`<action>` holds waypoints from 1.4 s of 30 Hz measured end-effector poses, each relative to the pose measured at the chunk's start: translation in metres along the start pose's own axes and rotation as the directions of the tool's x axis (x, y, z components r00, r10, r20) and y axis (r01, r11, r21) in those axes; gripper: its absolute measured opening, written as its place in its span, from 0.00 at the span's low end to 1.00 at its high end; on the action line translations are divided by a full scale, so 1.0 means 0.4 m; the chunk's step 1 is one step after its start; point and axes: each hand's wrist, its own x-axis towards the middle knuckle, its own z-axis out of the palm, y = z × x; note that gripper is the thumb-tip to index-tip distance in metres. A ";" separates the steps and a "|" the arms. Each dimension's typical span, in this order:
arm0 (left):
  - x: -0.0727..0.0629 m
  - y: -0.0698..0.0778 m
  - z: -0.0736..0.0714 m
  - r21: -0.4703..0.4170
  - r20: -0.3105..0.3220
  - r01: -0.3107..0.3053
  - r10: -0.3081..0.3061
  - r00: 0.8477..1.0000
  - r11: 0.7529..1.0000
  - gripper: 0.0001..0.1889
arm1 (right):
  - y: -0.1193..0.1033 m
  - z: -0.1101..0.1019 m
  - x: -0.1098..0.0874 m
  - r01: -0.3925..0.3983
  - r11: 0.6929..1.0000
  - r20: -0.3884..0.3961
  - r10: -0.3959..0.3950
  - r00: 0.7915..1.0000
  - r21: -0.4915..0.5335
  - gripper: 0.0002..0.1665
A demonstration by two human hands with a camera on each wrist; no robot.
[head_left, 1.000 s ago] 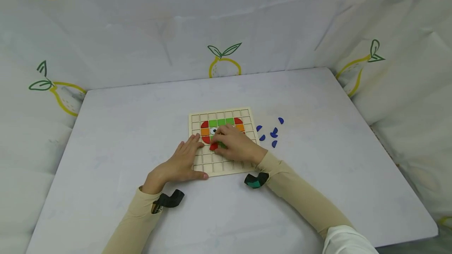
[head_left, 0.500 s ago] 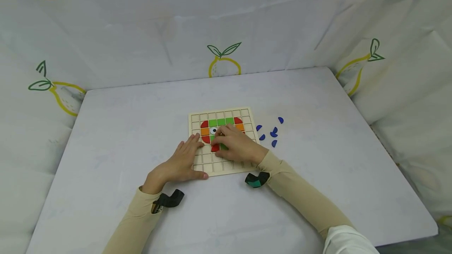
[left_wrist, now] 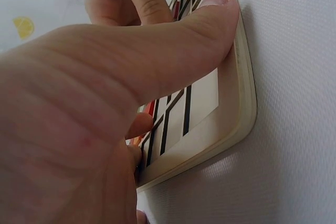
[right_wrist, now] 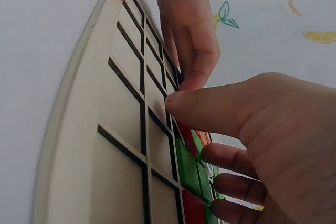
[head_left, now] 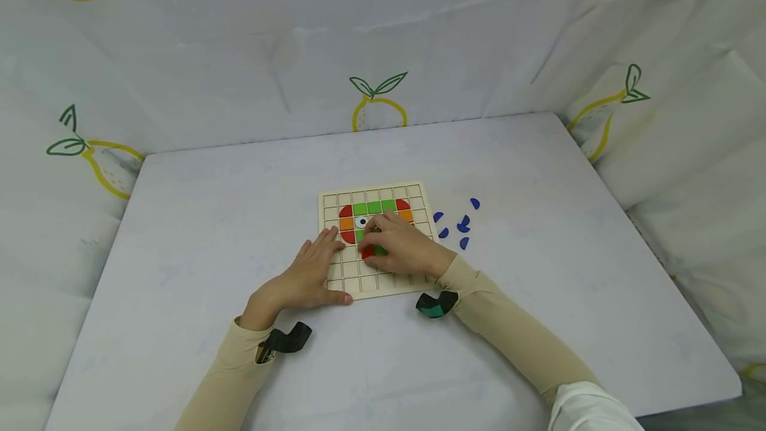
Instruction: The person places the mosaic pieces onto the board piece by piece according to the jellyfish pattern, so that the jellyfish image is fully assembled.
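A square wooden grid board (head_left: 353, 278) lies on the table, with red, green and orange tiles and a white eye tile (head_left: 362, 222) set in its upper middle. My left hand (head_left: 302, 278) rests flat on the board's left side, fingers spread, its thumb (left_wrist: 218, 17) on the near edge. With thumb and fingers, my right hand (head_left: 407, 243) pinches a red round-cornered tile (head_left: 368, 252) low in the pattern. Beside it is a green tile (right_wrist: 189, 169), seen in the right wrist view. The right hand covers much of the pattern in the head view.
Several blue round-edged tiles (head_left: 443, 233) lie loose on the white table (head_left: 239, 198) to the right of the board. Two of them touch or overlap. A white lemon-print cloth (head_left: 239, 52) hangs behind and along the sides.
The red tile has shifted slightly right and turned until it lies in line with the grid, with my right fingers still at it. My left hand stays put.
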 end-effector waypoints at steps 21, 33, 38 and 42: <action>0.001 -0.002 -0.001 0.012 0.001 -0.006 0.006 1.000 1.000 0.51 | 0.005 0.005 0.004 -0.021 0.999 -0.027 0.020 0.999 -0.038 0.13; 0.000 0.000 -0.002 0.001 -0.002 -0.012 0.012 1.000 1.000 0.51 | 0.003 -0.001 0.002 -0.017 0.997 -0.007 0.017 1.000 -0.070 0.14; 0.000 -0.001 -0.001 -0.001 -0.001 -0.011 0.011 1.000 1.000 0.51 | 0.007 -0.008 -0.001 -0.010 1.000 -0.012 0.010 1.000 -0.008 0.15; -0.001 -0.001 0.000 0.000 -0.003 -0.010 0.010 1.000 1.000 0.51 | 0.015 -0.029 -0.005 -0.007 0.998 -0.054 0.011 0.998 0.059 0.15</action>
